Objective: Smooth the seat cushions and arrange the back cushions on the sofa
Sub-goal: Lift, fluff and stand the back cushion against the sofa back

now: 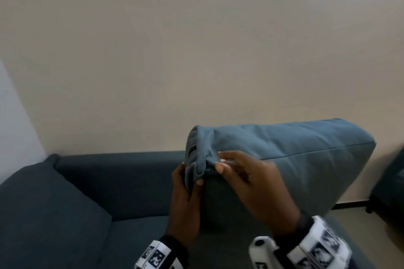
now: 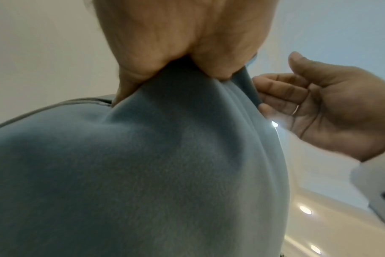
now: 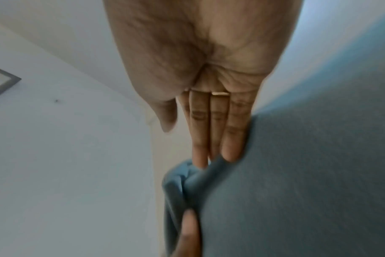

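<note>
A blue-grey back cushion (image 1: 295,159) stands upright on the dark blue sofa (image 1: 109,181), tilted toward me. My left hand (image 1: 185,192) grips the bunched cover fabric at the cushion's left corner (image 1: 194,170); the left wrist view shows that fabric (image 2: 176,130) pinched under the hand. My right hand (image 1: 247,179) lies beside the same corner with fingers mostly straight, fingertips (image 3: 230,153) touching the cover next to the fold (image 3: 178,184). In the left wrist view the right hand (image 2: 319,107) is relaxed against the fabric edge.
The sofa's left armrest (image 1: 39,192) and low backrest (image 1: 122,164) run along a beige wall (image 1: 196,50). A second dark seat (image 1: 393,192) stands at the far right on the floor. Bare seat surface (image 1: 135,229) lies left of the cushion.
</note>
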{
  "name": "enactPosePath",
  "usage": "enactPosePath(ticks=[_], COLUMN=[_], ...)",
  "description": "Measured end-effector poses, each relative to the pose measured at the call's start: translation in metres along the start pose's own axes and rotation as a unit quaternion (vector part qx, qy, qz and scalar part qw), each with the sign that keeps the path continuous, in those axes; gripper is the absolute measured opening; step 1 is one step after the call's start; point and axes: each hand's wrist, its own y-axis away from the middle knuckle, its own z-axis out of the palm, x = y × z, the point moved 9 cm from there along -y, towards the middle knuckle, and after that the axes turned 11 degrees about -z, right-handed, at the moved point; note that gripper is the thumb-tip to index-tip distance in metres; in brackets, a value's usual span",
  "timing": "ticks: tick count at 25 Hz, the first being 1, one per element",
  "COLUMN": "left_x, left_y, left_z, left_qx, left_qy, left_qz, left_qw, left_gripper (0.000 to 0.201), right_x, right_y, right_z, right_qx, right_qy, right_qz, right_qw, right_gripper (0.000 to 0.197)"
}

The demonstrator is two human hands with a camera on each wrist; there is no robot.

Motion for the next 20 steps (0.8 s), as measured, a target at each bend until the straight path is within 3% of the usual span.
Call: enactPosePath(ticks=[2,3,5,6,7,8,9,10,11,13,14,15,17,18,19,20], left_x=[0.002,0.002,0.001,0.002,0.007,0.009,0.010,0.010,0.013,0.018,0.019,0.020,0.018,0.018,0.023,0.027], left_y=[0.009,0.012,0.018,0.019,0.023,0.026,0.030,0.036,0.040,0.047,0.049,0.051,0.056,0.058,0.058,0.059], left_z=[0.006,0.009,0.017,0.019,0.023,0.028,0.032,0.034,0.034,0.026,0.024,0.023,0.022,0.026,0.031,0.033], left_qx=[0.009,0.014,0.036,0.046,0.048,0.042,0.035,0.035,0.047,0.104,0.123,0.137,0.163,0.163,0.167,0.175], left_qy=[0.012,0.015,0.015,0.013,0.017,0.033,0.050,0.058,0.055,0.039,0.038,0.040,0.035,0.028,0.024,0.029], left_qz=[0.007,0.003,-0.002,0.001,0.006,0.012,0.015,0.016,0.016,0.032,0.035,0.036,0.038,0.038,0.047,0.057], left_qw=[1.000,1.000,0.999,0.999,0.999,0.999,0.998,0.998,0.997,0.993,0.991,0.989,0.985,0.986,0.985,0.982], left_gripper=[0.053,0.054,0.059,0.058,0.054,0.046,0.039,0.032,0.025,0.020,0.021,0.021,0.020,0.021,0.024,0.030], right_x=[-0.015,-0.029,-0.053,-0.055,-0.052,-0.041,-0.026,-0.017,-0.017,-0.036,-0.032,-0.029,0.005,0.016,0.016,0.005], right_y=[-0.020,-0.032,-0.042,-0.043,-0.044,-0.033,-0.009,0.011,0.011,-0.011,-0.008,-0.005,0.024,0.036,0.029,0.017], right_z=[-0.040,-0.065,-0.105,-0.098,-0.070,-0.023,0.014,0.027,0.014,-0.052,-0.070,-0.067,-0.025,-0.025,-0.042,-0.072], right_qx=[0.017,0.069,0.195,0.182,0.076,-0.110,-0.271,-0.354,-0.341,-0.087,-0.037,-0.085,-0.281,-0.310,-0.263,-0.141], right_qy=[0.049,0.071,0.099,0.107,0.112,0.145,0.199,0.208,0.182,0.116,0.116,0.139,0.226,0.215,0.201,0.171], right_qz=[-0.035,-0.065,-0.119,-0.113,-0.090,-0.048,-0.031,-0.022,-0.007,-0.051,-0.047,-0.053,-0.038,-0.015,-0.012,-0.040], right_qw=[0.998,0.993,0.968,0.971,0.987,0.982,0.941,0.911,0.922,0.988,0.991,0.985,0.932,0.926,0.943,0.974], right_gripper=[0.031,0.030,0.040,0.051,0.066,0.079,0.086,0.088,0.086,0.081,0.079,0.078,0.078,0.079,0.078,0.075])
